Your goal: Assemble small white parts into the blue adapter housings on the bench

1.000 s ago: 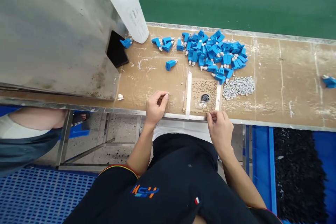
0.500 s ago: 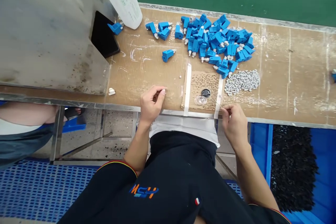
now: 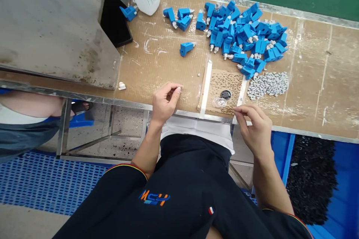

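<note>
My right hand (image 3: 254, 127) pinches 1 thin stick (image 3: 229, 107), its tip by the clear dish (image 3: 219, 102) on the cardboard. My left hand (image 3: 165, 101) has its fingertips pinched narrow; contents, if any, I cannot tell.

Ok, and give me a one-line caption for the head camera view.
Right hand holding a thin stick beside a clear round dish, left hand pinched, blue parts and grey pieces heaped beyond.
</note>
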The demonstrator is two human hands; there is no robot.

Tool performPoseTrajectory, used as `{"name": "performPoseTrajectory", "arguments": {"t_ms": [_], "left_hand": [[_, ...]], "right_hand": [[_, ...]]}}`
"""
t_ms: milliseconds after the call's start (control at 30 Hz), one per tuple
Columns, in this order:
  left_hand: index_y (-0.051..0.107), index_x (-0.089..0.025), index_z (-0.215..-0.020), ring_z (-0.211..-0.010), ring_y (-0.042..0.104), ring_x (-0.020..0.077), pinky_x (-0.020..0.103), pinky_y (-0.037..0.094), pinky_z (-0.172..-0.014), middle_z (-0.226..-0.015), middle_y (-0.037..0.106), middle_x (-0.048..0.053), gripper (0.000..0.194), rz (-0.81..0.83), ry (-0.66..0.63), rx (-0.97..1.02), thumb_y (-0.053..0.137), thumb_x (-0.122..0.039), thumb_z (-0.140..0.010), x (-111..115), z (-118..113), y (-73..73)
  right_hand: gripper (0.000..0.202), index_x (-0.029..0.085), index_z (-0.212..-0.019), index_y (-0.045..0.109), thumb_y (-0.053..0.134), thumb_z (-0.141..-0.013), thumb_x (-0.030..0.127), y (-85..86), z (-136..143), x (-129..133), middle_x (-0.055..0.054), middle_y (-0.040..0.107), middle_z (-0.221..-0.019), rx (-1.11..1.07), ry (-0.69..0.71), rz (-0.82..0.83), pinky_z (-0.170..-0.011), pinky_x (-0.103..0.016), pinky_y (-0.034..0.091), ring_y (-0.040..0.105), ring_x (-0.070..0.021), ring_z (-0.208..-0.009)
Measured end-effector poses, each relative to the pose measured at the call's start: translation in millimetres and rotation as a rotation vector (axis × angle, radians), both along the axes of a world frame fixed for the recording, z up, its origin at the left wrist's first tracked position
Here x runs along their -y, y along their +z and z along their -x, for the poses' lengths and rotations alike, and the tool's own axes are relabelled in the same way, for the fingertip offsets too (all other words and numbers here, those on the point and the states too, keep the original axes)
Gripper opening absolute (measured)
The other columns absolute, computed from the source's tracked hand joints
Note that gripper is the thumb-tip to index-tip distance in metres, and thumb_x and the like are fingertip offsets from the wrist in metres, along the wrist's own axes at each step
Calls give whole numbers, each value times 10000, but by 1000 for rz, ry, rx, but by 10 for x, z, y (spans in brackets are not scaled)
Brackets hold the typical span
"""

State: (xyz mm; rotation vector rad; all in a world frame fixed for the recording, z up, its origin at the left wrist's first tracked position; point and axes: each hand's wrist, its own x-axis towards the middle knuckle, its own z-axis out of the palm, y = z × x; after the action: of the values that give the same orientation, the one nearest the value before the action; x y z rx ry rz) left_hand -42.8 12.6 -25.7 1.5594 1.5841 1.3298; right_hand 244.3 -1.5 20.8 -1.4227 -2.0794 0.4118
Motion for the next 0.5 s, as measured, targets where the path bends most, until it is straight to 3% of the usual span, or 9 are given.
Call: {"name": "performPoseTrajectory", "arguments": {"t_ms": [500], "left_hand": [[728, -199, -903, -649, 596, 116, 244, 463, -606, -768, 686, 6, 203, 15, 7, -85, 576, -300, -991, -12, -25, 20]], "right_hand": [[153, 255, -983, 705, 572, -1029, 195, 6, 13, -34, -39, 699, -895, 63, 51, -37, -736, -328, 541, 690, -201, -837]]}}
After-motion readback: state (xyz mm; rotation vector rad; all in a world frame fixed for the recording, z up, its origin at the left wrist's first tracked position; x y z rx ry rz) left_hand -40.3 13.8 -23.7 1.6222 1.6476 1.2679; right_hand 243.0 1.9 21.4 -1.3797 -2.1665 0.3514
